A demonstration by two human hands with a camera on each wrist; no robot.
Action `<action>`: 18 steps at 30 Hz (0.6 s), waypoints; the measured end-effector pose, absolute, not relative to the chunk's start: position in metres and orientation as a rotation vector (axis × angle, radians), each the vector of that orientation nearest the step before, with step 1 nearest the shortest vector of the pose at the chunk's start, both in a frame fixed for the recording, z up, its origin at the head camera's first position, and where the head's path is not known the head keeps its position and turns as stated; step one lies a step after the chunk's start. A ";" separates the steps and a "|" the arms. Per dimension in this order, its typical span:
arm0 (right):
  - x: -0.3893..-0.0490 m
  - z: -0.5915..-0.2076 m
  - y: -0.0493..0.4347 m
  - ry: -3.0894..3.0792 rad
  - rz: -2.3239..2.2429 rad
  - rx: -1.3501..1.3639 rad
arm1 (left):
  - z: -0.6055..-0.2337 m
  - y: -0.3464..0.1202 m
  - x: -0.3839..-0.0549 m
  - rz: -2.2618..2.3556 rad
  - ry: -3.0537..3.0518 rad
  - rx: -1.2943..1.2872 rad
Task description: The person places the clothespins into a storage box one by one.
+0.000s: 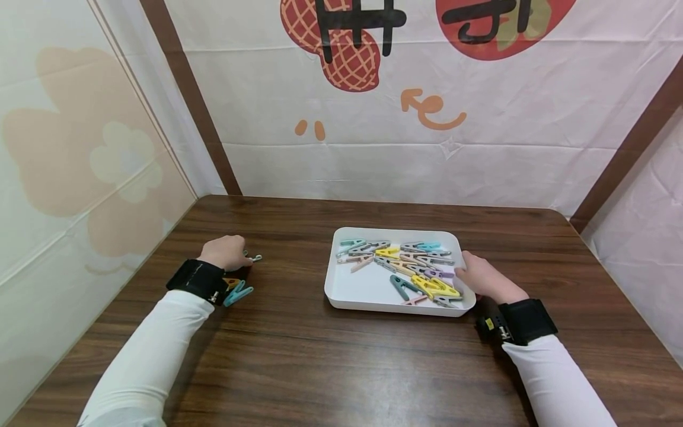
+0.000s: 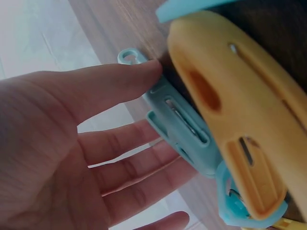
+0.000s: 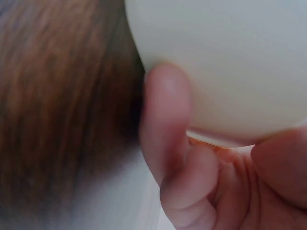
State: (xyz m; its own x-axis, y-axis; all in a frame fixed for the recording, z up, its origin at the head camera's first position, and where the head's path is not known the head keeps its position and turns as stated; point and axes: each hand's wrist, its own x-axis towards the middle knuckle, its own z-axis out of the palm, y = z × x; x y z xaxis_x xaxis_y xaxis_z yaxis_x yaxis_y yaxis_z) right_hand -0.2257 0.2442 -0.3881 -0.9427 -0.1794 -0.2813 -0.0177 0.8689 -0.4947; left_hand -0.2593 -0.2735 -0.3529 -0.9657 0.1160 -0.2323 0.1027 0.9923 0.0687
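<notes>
At the left of the table my left hand pinches a pale green clothespin between thumb and fingers. Its looped end shows past the thumb in the left wrist view. Close beside it are an orange-yellow clothespin and a light blue clothespin. My right hand grips the right side of a white tray, with the thumb at its rim and curled fingers against its outer wall. Inside the tray lie several clothespins in yellow, teal, purple, grey and pink, mostly toward the back and right.
The brown wooden table carries the tray right of its middle. A printed white curtain hangs along the far edge, and another sheet borders the left side. Dark bands wrap both wrists.
</notes>
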 end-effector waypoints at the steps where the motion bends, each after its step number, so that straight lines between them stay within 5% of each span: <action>1: -0.226 -0.388 0.244 2.721 -0.718 -0.147 | -0.354 -0.274 -0.260 0.080 2.902 0.164; 18: -0.228 -0.388 0.246 2.764 -0.676 -0.186 | -0.340 -0.236 -0.257 0.097 3.099 0.432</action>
State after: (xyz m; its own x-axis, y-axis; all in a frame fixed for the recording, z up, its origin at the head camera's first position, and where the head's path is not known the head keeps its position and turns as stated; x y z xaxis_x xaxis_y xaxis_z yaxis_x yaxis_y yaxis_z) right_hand -0.2277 0.2462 -0.3881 -0.9498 -0.1918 -0.2473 -0.0561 0.8817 -0.4684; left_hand -0.2567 -0.2362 -0.3404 -0.9619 0.2734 -0.0026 0.2727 0.9600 0.0628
